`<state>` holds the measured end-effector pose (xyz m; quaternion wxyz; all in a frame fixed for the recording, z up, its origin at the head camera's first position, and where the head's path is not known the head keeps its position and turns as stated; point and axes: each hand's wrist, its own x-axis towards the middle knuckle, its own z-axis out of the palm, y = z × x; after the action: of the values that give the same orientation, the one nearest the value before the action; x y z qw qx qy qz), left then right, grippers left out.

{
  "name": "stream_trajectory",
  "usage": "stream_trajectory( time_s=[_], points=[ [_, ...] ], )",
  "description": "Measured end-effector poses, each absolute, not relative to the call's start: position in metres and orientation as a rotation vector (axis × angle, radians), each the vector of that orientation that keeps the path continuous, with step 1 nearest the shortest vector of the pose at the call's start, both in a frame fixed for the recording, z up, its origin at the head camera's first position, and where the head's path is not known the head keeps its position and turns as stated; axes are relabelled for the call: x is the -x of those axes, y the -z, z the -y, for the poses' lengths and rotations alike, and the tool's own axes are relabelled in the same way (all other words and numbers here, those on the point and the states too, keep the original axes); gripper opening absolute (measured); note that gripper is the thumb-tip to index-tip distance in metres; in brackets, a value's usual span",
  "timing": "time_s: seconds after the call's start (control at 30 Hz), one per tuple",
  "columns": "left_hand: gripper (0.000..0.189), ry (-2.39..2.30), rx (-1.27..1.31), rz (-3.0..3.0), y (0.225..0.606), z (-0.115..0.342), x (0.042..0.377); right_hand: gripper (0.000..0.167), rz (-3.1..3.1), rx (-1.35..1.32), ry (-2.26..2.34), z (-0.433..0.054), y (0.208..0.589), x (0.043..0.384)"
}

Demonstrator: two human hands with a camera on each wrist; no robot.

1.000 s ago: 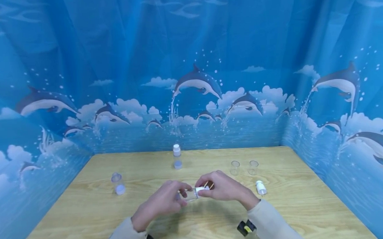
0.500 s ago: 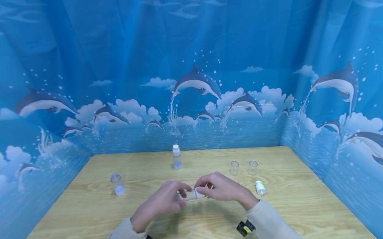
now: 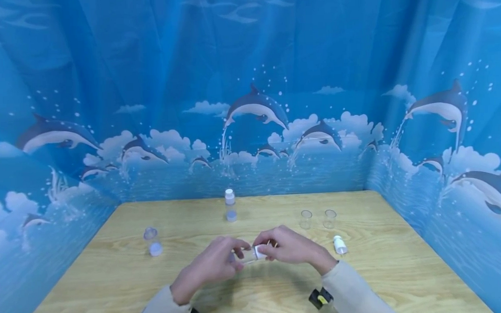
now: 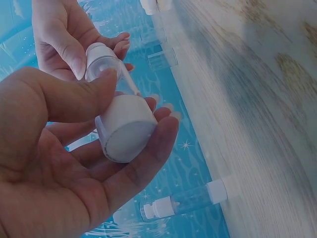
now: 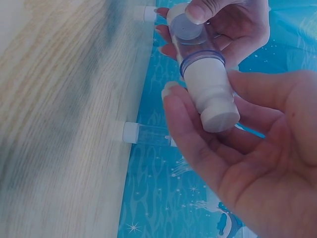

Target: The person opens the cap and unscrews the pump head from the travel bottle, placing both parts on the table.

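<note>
Both hands hold one small clear pump bottle, tilted well over, above the middle of the table. My left hand [image 3: 215, 260] has its thumb and fingers around the clear body [image 5: 193, 44], near the white base [image 4: 126, 129]. My right hand [image 3: 290, 248] grips the white pump top [image 5: 210, 87] at the other end, thumb on one side and fingers on the other. The top sits in the bottle's mouth, against its clear rim. From the head view, fingers hide part of both ends.
A similar clear bottle [image 3: 154, 242] stands at the left, and one with a white top [image 3: 230, 205] at the back. Right of the hands are two clear caps [image 3: 305, 219] and a loose white pump top [image 3: 339, 244]. Dolphin-print curtains [image 3: 251, 175] border the wooden table [image 3: 126, 283].
My right thumb and fingers have shifted on the white pump top, covering more of it half a second ago than before. The left hand and the bottle body stay nearly in place.
</note>
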<state>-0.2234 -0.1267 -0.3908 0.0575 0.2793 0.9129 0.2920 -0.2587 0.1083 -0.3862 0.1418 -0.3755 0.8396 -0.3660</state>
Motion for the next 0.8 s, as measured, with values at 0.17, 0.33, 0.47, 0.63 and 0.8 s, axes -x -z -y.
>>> stream_trajectory(
  time_s=[0.17, 0.33, 0.47, 0.63, 0.8],
  points=[
    [0.05, -0.886, -0.858, -2.773, 0.3915, 0.1271, 0.2232, 0.027, -2.455, 1.111, 1.028, -0.1081, 0.3856, 0.2589],
    [0.047, -0.879, -0.868, -2.773, 0.3917, 0.1272, 0.2241, 0.026, -2.493, 1.099, 1.006, -0.1078, 0.3853, 0.2588],
    [0.046, -0.881, -0.846, -2.753, 0.3905, 0.1269, 0.2254, 0.024, -2.513, 1.078, 0.997, -0.1074, 0.3845, 0.259],
    [0.047, -0.892, -0.829, -2.748, 0.39, 0.1268, 0.2259, 0.025, -2.519, 1.069, 1.0, -0.1073, 0.3842, 0.2587],
    [0.049, -0.9, -0.827, -2.755, 0.39, 0.1275, 0.2245, 0.028, -2.514, 1.085, 1.022, -0.1078, 0.3841, 0.2584]
  ],
)
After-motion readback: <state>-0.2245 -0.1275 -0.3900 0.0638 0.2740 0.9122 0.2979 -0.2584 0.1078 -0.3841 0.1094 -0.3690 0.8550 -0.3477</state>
